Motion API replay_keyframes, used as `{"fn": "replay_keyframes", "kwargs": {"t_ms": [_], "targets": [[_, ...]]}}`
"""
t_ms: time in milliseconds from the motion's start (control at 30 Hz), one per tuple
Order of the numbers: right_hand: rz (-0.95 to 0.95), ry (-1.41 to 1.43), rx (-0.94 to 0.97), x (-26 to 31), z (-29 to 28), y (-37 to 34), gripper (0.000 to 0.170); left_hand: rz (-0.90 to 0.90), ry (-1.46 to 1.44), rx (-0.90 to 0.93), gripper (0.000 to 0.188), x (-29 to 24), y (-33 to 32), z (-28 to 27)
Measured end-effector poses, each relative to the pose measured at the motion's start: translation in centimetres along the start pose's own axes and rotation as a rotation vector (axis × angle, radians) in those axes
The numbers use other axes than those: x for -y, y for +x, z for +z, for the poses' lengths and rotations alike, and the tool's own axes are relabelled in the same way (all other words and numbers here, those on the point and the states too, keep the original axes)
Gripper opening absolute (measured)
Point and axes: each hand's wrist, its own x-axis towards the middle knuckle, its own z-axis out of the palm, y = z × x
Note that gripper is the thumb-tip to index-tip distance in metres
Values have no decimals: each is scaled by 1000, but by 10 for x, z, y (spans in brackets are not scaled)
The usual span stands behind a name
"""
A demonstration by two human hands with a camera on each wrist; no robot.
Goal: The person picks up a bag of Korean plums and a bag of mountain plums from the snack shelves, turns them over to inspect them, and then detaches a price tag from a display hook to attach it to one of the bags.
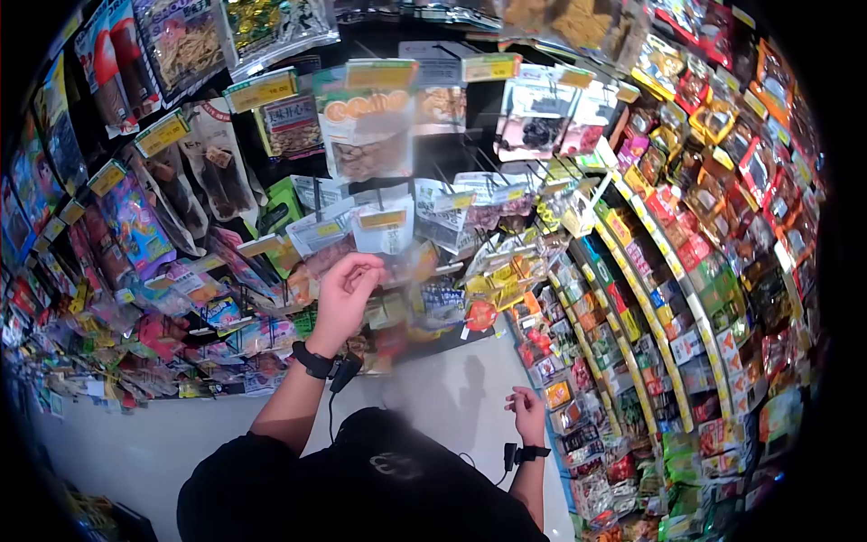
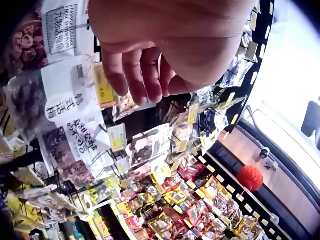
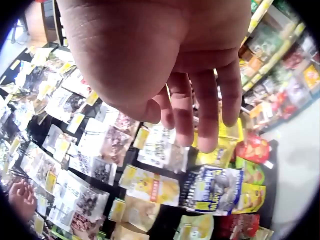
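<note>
My left hand [image 1: 346, 294] is raised in front of the hanging snack packs, fingers loosely bent and nothing in them. Just beyond its fingertips in the head view hangs a white pouch [image 1: 384, 221] with a yellow price tag. In the left wrist view, clear-fronted pouches of dried fruit [image 2: 75, 107] hang beside the fingers, and a yellow price tag [image 2: 104, 85] shows just behind them. Lower down, my right hand [image 1: 526, 411] hangs loosely near my body, holding nothing. Behind it in the right wrist view are a blue-and-silver pack [image 3: 215, 187] and a yellow-and-white pouch [image 3: 152, 187].
Racks of hanging packs curve round the front and left. Tiered shelves [image 1: 664, 298] with wrapped snacks rise on the right, their edges lined with yellow labels. Pale floor [image 1: 442, 384] lies below. A red round ornament [image 2: 250, 178] appears beyond the shelves in the left wrist view.
</note>
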Motion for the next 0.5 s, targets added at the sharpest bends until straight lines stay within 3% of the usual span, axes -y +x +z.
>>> {"fn": "replay_keyframes", "kwargs": {"t_ms": [133,200,300,367,400,467,500], "targets": [[-92,54,83,59,24,65,23,122,39,-87,13,-13,20,-23],[-208,66,137,87,37,98,22,116,17,-125,13,-16,27,-38],[-237,67,184,152,67,126,25,57,-52,-144,13,-21,31,-63],[-253,78,235,179,93,143,24,-107,-34,104,16,-19,27,-75],[-287,68,283,190,109,149,23,-118,-41,93,16,-10,23,-79],[-352,3,380,192,130,172,23,-268,156,367,20,17,17,-85],[-349,-6,388,198,142,178,23,-272,148,358,20,31,14,-88]]}}
